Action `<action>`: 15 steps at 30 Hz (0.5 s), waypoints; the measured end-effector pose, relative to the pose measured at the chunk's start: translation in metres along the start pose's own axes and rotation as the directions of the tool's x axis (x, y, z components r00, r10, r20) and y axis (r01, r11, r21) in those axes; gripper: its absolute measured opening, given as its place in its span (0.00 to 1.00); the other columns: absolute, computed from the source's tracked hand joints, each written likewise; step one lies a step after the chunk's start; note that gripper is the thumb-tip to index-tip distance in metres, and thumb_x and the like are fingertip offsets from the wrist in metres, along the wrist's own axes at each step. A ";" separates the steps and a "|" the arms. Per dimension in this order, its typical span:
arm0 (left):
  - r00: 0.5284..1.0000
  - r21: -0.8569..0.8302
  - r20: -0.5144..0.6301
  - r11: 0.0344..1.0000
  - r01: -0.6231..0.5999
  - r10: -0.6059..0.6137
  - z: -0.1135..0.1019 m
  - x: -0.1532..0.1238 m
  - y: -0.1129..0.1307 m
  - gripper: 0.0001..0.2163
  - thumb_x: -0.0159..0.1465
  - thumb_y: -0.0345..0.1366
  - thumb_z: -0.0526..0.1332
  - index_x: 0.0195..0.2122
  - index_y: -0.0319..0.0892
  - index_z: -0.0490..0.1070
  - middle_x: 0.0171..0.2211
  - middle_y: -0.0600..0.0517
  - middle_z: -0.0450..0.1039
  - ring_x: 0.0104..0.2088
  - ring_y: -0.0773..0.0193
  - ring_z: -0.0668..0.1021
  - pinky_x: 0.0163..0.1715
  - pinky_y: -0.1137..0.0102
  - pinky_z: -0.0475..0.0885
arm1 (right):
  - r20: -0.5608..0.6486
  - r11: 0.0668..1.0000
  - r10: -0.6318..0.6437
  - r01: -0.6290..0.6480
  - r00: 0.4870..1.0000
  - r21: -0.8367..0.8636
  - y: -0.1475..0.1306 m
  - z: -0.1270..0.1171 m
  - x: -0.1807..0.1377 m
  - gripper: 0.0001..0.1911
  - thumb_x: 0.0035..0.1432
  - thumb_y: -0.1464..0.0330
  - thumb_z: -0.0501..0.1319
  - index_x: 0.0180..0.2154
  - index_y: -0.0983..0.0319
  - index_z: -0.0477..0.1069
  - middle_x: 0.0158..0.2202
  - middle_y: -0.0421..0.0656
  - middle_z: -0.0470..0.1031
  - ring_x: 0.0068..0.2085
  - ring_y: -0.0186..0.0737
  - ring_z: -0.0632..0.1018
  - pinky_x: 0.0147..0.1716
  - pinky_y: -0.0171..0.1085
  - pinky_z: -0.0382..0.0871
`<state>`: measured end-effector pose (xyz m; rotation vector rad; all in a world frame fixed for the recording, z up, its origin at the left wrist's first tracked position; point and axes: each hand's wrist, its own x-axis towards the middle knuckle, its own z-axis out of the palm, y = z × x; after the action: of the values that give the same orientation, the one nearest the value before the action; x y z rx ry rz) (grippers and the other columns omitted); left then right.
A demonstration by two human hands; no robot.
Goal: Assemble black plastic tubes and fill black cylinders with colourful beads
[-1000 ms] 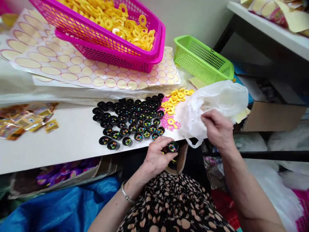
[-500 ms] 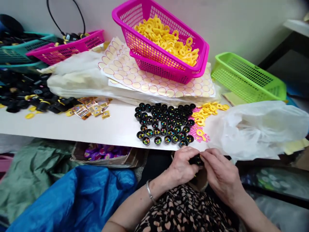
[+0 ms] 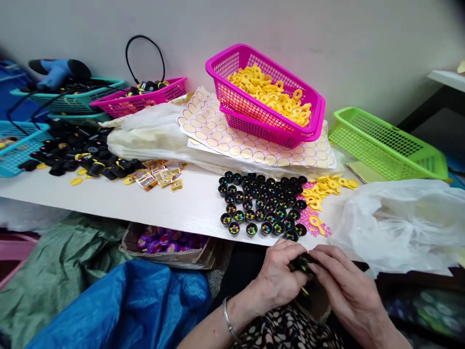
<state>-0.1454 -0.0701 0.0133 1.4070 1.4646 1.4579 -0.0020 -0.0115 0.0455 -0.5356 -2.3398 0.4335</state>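
Note:
My left hand [image 3: 281,274], with a bangle at the wrist, is closed around a small black piece [image 3: 301,262] just off the table's front edge. Green and yellow bits show on that piece, but most of it is hidden by fingers. My right hand [image 3: 345,283] meets it from the other side, its bent fingertips pressed against the piece. Just beyond my hands, small black round cups [image 3: 259,214] stand in rows on the table, with coloured beads inside. Beside them lie pink rings [image 3: 311,220] and yellow ring-ended plastic pieces [image 3: 317,224].
Stacked magenta baskets [image 3: 319,116] with yellow pieces stand on sticker sheets [image 3: 203,123] behind the cups. A green basket [image 3: 385,145] and a plastic bag [image 3: 395,228] are at right. Small packets [image 3: 163,173] and black parts [image 3: 83,145] lie left. A carton [image 3: 203,257] sits below the table.
My view has shifted up and to the left, so the table and hands appear lower and further right. Both hands stay together at the black piece, with the right fingers lying more over it.

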 end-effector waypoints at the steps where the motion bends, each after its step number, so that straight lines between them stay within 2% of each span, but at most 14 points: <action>1: 0.999 -0.004 -0.036 0.999 -0.033 0.033 -0.007 0.000 0.004 0.12 0.48 0.25 0.68 0.35 0.38 0.75 0.33 0.50 0.74 0.36 0.63 0.74 0.37 0.68 0.70 | -0.022 1.000 0.025 -0.025 0.999 -0.001 0.000 -0.003 0.002 0.14 0.59 0.79 0.57 0.46 0.64 0.68 0.41 0.48 0.71 0.42 0.36 0.76 0.40 0.31 0.74; 4: 0.961 0.062 -0.244 0.991 -0.115 0.127 -0.043 -0.001 0.009 0.15 0.50 0.26 0.68 0.40 0.40 0.75 0.40 0.47 0.75 0.40 0.62 0.76 0.42 0.68 0.71 | -0.103 0.989 0.128 -0.134 0.986 -0.056 0.006 -0.013 0.000 0.10 0.58 0.76 0.60 0.43 0.62 0.70 0.42 0.46 0.72 0.41 0.35 0.76 0.43 0.32 0.72; 6: 0.893 0.171 -0.419 0.980 -0.100 0.164 -0.076 0.000 0.001 0.14 0.51 0.29 0.68 0.40 0.42 0.75 0.41 0.48 0.74 0.42 0.62 0.76 0.43 0.67 0.71 | -0.158 0.969 0.221 -0.235 0.962 -0.080 0.016 -0.020 -0.008 0.08 0.57 0.73 0.61 0.41 0.61 0.72 0.41 0.45 0.73 0.40 0.36 0.76 0.43 0.34 0.71; 8: 0.796 0.265 -0.584 0.964 0.006 0.156 -0.112 0.003 -0.016 0.14 0.51 0.32 0.68 0.40 0.42 0.75 0.40 0.48 0.74 0.41 0.61 0.75 0.43 0.66 0.71 | -0.196 0.943 0.307 -0.326 0.931 -0.072 0.026 -0.024 -0.020 0.06 0.57 0.70 0.61 0.39 0.61 0.72 0.40 0.44 0.73 0.40 0.38 0.76 0.43 0.36 0.71; 10: 0.715 0.287 -0.695 0.942 0.173 0.080 -0.144 0.007 -0.038 0.16 0.50 0.36 0.69 0.40 0.42 0.76 0.38 0.49 0.74 0.37 0.62 0.75 0.37 0.68 0.70 | -0.200 0.925 0.362 -0.378 0.911 -0.048 0.034 -0.025 -0.031 0.06 0.57 0.69 0.61 0.39 0.60 0.73 0.40 0.44 0.73 0.40 0.39 0.76 0.42 0.38 0.71; 11: 0.689 0.258 -0.725 0.930 0.262 0.007 -0.157 0.010 -0.049 0.17 0.49 0.37 0.69 0.40 0.41 0.76 0.37 0.50 0.74 0.35 0.63 0.75 0.35 0.69 0.70 | -0.191 0.922 0.373 -0.386 0.908 -0.035 0.036 -0.023 -0.035 0.06 0.57 0.69 0.61 0.39 0.60 0.73 0.40 0.44 0.73 0.40 0.40 0.76 0.42 0.38 0.71; 13: 0.646 0.168 -0.750 0.904 0.394 -0.143 -0.174 0.016 -0.069 0.19 0.46 0.37 0.69 0.41 0.40 0.76 0.35 0.51 0.75 0.32 0.64 0.74 0.32 0.70 0.70 | -0.151 0.926 0.371 -0.376 0.916 -0.005 0.035 -0.017 -0.037 0.05 0.57 0.69 0.61 0.38 0.59 0.73 0.39 0.44 0.73 0.39 0.40 0.76 0.40 0.38 0.72; 15: 0.627 0.087 -0.738 0.885 0.457 -0.251 -0.181 0.024 -0.085 0.22 0.44 0.37 0.68 0.41 0.38 0.76 0.34 0.51 0.75 0.31 0.65 0.74 0.33 0.70 0.71 | -0.101 0.935 0.355 -0.354 0.929 0.025 0.031 -0.005 -0.033 0.04 0.58 0.70 0.60 0.37 0.60 0.72 0.38 0.45 0.73 0.38 0.40 0.76 0.38 0.38 0.73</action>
<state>-0.3425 -0.0827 -0.0271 0.5776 2.3482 1.6531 0.0319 -0.0001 0.0165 -0.9630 -2.1419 0.5637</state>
